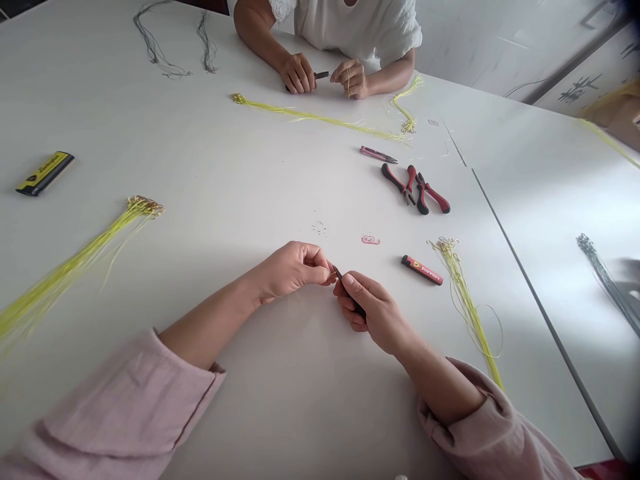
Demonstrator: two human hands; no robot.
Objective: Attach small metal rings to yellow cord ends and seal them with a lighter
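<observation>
My left hand is closed in a pinch, thumb against forefinger. A small gold-coloured piece shows at its fingertips, too small to make out fully. Below that hand, a faint thin loop of line hangs over the white table. My right hand is wrapped around a dark, pointed hand tool; its tip meets the left fingertips. The tool's kind is partly hidden by the fingers. Just right of my hands lies a red lighter, beside a bundle of yellow lines with gold hooks.
Two red-and-black pliers and a pink pen-like tool lie ahead. A yellow lighter and another yellow bundle are left. Opposite, a person's hands hold a dark tool and a thin line. A seam crosses the table.
</observation>
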